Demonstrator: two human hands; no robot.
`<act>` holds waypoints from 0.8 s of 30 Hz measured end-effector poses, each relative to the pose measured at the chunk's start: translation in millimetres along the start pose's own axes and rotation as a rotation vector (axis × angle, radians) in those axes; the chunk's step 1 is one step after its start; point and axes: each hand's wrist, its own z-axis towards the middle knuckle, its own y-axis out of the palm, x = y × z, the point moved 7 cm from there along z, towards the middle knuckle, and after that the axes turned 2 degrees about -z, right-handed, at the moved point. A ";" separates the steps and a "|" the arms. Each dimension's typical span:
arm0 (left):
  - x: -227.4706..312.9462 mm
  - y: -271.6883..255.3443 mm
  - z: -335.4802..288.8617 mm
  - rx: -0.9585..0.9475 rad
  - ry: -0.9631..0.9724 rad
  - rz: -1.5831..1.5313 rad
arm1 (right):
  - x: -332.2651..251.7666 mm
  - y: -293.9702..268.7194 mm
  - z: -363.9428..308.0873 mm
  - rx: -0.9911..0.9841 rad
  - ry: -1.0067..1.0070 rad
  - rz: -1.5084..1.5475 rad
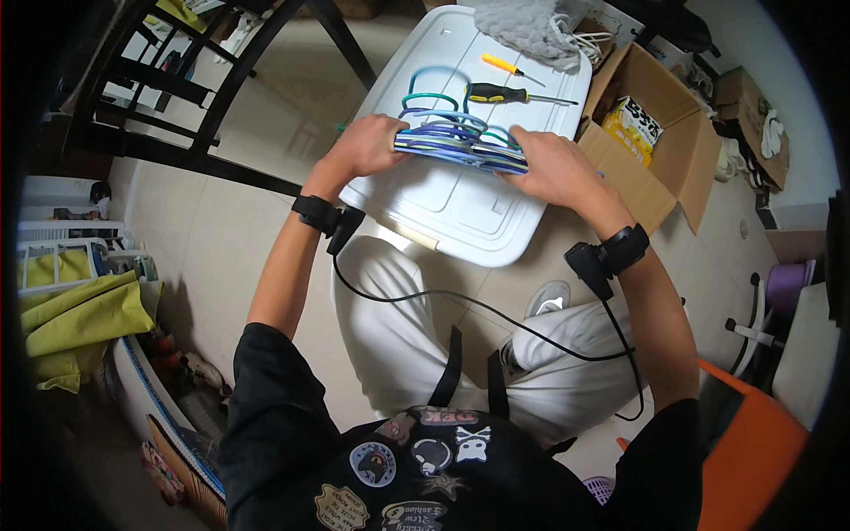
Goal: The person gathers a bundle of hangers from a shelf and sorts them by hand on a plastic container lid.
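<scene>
A bundle of clothes hangers (460, 146), blue, purple and green, is held level over a white plastic storage bin lid (469, 217). My left hand (370, 146) is closed round the bundle's left end. Its right end is gripped by my right hand (556, 168), thumb on top. Curved hooks stick up on the far side of the bundle. Beyond them, a black-and-yellow screwdriver (496, 93) and a smaller screwdriver with a yellow handle (501, 64) lie on the lid. Whether the hangers touch the lid, I cannot tell.
A grey bunched cloth (531, 34) covers the lid's far end. To the right stands an open cardboard box (633, 177) holding a yellow package (630, 133). A black metal frame (208, 159) stands at left. Black cable (478, 305) runs between my wrist straps across my lap.
</scene>
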 end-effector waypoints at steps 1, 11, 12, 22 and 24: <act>1.1 0.9 0.6 -0.039 0.043 -0.095 | 1.6 2.4 -0.4 -0.096 0.065 -0.014; -20.4 2.0 2.2 -0.107 -0.047 -0.058 | 24.9 10.5 10.0 -0.255 0.254 -0.008; -23.3 3.0 0.5 -0.145 -0.135 -0.071 | 24.5 12.2 10.5 -0.288 0.251 -0.011; -9.5 -8.9 11.1 -0.143 0.012 0.047 | 36.3 14.6 22.6 -0.456 0.289 -0.028; 6.4 -13.2 7.8 -0.053 0.063 -0.140 | 37.2 13.7 22.5 -0.470 0.302 -0.013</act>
